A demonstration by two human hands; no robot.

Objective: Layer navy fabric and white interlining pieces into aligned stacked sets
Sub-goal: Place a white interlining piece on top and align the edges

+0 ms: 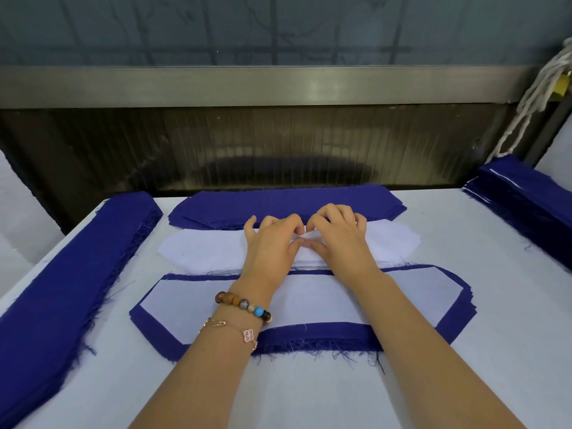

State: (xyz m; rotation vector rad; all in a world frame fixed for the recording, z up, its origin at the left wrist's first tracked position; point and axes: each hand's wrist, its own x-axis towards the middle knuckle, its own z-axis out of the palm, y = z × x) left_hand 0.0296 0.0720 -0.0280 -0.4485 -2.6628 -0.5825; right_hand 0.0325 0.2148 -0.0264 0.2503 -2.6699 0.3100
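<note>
Head view, the only one. Both hands meet over white interlining [201, 252], a low stack of long pieces with angled ends. It lies mid-way across table [309, 397], between navy fabric pile [278, 204] behind and layered set [192, 308] in front. Left hand [272, 243] and right hand [337, 233] have their fingers curled. Thumbs and fingertips are drawn together at the stack's middle, seemingly pinching up the top ply. One ply or several: cannot tell.

Handling, judged:
- Interlining looks thin, light and limp. Plies likely cling, so raise a small pinch or peel at an edge, then support both ends or it will droop and crease.
- Navy pieces look soft, with frayed cut edges. Loose threads may snag and drag neighbours out of line.
- Layered set shows white centred on navy, with a blue margin all round.

Surroundings:
- Long navy stack [62, 274] along the table's left edge.
- Another navy stack [520, 193] at far right, with white cord [532, 97] hanging above it.
- Metal rail [278, 85] behind.
- Beaded bracelet [244, 306] on the left wrist.
- Forearms lie across the layered set, so a ply brought back to it must clear the wrists.
</note>
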